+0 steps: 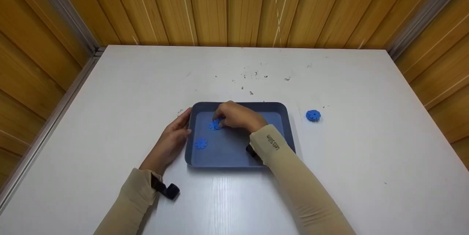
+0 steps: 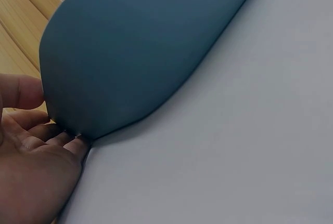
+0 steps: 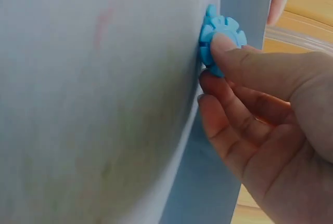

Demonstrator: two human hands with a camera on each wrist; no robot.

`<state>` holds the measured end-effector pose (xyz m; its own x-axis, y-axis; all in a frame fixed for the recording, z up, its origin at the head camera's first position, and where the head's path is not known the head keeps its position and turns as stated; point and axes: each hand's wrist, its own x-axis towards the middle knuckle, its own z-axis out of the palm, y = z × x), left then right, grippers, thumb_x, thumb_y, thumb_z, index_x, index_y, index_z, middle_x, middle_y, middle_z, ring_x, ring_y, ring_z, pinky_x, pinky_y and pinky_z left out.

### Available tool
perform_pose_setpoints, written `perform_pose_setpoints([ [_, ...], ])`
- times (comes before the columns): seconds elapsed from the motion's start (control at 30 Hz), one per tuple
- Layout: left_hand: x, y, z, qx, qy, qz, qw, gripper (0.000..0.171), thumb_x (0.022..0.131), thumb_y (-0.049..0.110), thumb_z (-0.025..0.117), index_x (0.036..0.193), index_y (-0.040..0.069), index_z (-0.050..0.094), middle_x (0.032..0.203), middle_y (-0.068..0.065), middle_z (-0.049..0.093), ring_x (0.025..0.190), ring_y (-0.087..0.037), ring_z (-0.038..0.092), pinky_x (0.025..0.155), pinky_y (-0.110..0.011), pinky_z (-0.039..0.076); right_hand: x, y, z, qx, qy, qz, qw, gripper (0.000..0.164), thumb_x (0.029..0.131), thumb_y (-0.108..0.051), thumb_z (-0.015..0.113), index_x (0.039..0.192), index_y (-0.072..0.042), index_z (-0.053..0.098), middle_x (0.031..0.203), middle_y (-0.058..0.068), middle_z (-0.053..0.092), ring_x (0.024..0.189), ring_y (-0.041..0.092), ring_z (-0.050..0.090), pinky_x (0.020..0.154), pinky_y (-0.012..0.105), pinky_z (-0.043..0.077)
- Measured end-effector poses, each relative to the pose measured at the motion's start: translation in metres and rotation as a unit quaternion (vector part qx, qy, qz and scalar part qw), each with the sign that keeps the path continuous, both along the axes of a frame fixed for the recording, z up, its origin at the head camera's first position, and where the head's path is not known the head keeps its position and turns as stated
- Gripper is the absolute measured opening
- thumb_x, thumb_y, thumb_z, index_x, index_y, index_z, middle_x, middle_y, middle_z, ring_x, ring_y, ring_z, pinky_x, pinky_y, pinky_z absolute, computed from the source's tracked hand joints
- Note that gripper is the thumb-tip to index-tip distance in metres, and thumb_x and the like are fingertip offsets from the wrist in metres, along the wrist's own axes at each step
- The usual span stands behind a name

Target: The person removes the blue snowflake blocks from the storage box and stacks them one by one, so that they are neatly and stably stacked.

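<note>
A shallow blue-grey tray [image 1: 234, 166] lies on the table. My left hand [image 1: 171, 141] holds its left side, with the thumb at the rim and the other fingers at the lower edge of the wall, their tips partly hidden [image 2: 39, 167]. Over the tray's upper left part, my right hand [image 1: 236, 115] pinches a blue notched disc [image 3: 225, 29] between thumb and fingers. More blue plastic shows just behind that disc; whether it is a second disc in the grip or one lying there, I cannot tell. Another blue notched disc [image 1: 201, 143] lies flat in the tray, lower left.
A small pile of blue notched discs [image 1: 313, 115] sits on the white table [image 1: 351, 147], right of the tray. Dark scuff marks dot the tabletop behind the tray. Wood-patterned walls [image 1: 242, 8] stand along the back and sides.
</note>
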<state>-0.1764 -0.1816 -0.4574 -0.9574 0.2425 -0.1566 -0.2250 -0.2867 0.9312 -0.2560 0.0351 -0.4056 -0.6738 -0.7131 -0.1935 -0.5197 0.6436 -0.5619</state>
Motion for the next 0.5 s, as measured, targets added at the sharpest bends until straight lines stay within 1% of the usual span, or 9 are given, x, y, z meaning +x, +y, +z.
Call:
perform_pose_setpoints([
  [0.13,0.000,0.000,0.000,0.003,0.001,0.002,1.0000,0.073,0.089,-0.012,0.040,0.154,0.013,0.020,0.163,0.001,0.012,0.150,-0.012,0.006,0.122,-0.032,0.006,0.000,0.010,0.003,0.009,-0.011,-0.011,1.000,0.027,0.089,-0.001,0.062,0.114,-0.004,0.071,0.113,0.010,0.070,0.087,0.018,0.063,0.075,0.026,0.053],
  [0.2,0.000,0.000,-0.001,0.003,0.000,0.004,1.0000,0.072,0.089,-0.012,0.040,0.154,0.012,0.020,0.163,0.001,0.012,0.150,-0.012,0.006,0.122,-0.032,0.007,0.000,0.015,0.004,0.007,-0.013,-0.013,1.000,0.026,0.090,-0.001,0.061,0.114,-0.004,0.070,0.112,0.010,0.070,0.084,0.017,0.062,0.071,0.025,0.052],
  [0.27,0.000,0.000,-0.001,0.003,0.001,0.004,1.0000,0.072,0.089,-0.011,0.041,0.154,0.012,0.021,0.163,0.001,0.012,0.150,-0.012,0.006,0.122,-0.032,0.007,0.000,0.021,0.007,0.003,-0.009,-0.014,1.000,0.026,0.089,-0.002,0.062,0.114,-0.003,0.071,0.111,0.010,0.071,0.085,0.017,0.061,0.072,0.025,0.052],
  [0.43,0.000,0.000,-0.001,0.003,0.001,0.004,1.0000,0.072,0.089,-0.011,0.042,0.154,0.013,0.021,0.163,0.001,0.012,0.150,-0.013,0.006,0.122,-0.032,0.007,-0.001,0.040,0.016,-0.020,0.009,-0.015,1.000,0.021,0.088,-0.004,0.066,0.108,-0.004,0.072,0.103,0.008,0.071,0.088,0.017,0.061,0.079,0.030,0.053],
  [0.5,0.000,0.000,0.000,0.002,0.000,0.003,1.0000,0.072,0.089,-0.010,0.042,0.154,0.013,0.021,0.163,0.002,0.012,0.150,-0.013,0.006,0.122,-0.033,0.007,-0.002,0.048,0.021,-0.028,0.013,-0.017,0.999,0.019,0.088,-0.005,0.065,0.106,-0.005,0.072,0.102,0.007,0.071,0.088,0.016,0.063,0.080,0.031,0.054],
])
